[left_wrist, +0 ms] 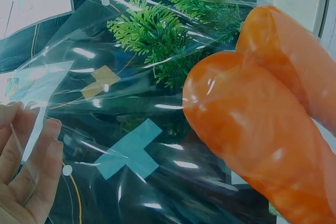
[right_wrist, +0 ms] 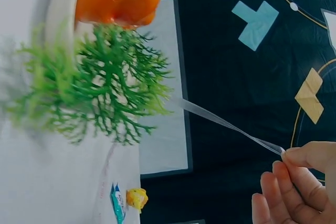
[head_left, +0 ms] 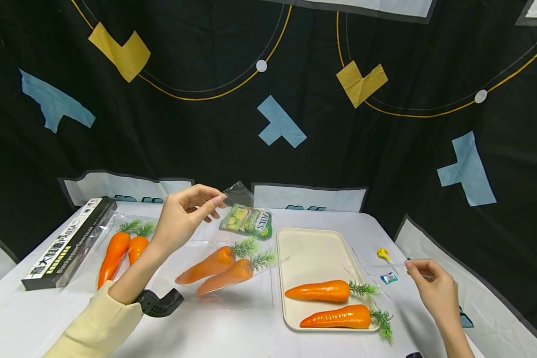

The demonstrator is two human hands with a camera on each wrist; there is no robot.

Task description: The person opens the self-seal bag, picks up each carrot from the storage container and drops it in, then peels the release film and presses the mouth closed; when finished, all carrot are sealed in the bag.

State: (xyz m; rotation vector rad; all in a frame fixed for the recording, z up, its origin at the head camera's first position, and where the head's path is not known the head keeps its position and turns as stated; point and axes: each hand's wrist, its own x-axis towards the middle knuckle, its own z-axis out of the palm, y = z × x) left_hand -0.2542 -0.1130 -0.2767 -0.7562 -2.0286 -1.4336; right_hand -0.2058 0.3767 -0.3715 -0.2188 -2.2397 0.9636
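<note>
My left hand (head_left: 217, 201) is raised above the white table (head_left: 232, 333) and pinches the top edge of a clear plastic bag (head_left: 239, 199). Two orange carrots (head_left: 223, 266) with green tops hang tilted inside that bag; the left wrist view shows them close up (left_wrist: 252, 129) behind the film, with my fingers (left_wrist: 31, 166) on the bag. My right hand (head_left: 409, 266) pinches the edge of another clear bag (head_left: 376, 271) lying right of the cream tray (head_left: 309, 248). In the right wrist view the film (right_wrist: 231, 125) stretches taut to my fingertips (right_wrist: 294, 156).
Two loose carrots (head_left: 326, 291) lie on the tray. A green sweets packet (head_left: 248, 221) sits behind the raised bag. At the left are a black box (head_left: 67, 243) and two more bagged carrots (head_left: 121, 248). A yellow sweet (head_left: 383, 254) and a small blue packet (head_left: 389, 278) lie by the right bag.
</note>
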